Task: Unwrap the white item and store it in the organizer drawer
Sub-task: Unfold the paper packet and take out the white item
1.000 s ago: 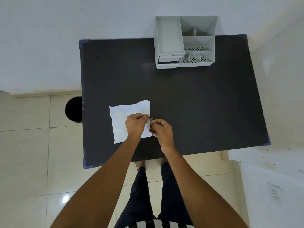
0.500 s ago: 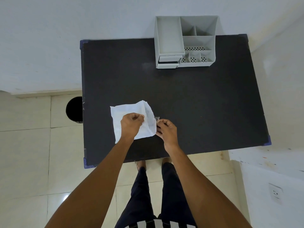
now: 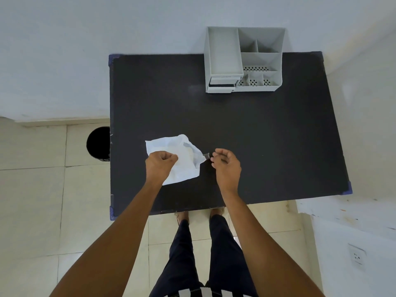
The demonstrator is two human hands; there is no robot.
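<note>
While pinched, wrapper long-axis diagonal.

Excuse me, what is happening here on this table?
A person stands at a black table and is opening a white wrapper. The left hand is closed on the wrapper and presses it down. The right hand pulls a small clear strip, probably tape, away from the wrapper's right edge. The wrapper is partly open. The grey organizer stands at the far edge, with its small drawers not yet used.
</note>
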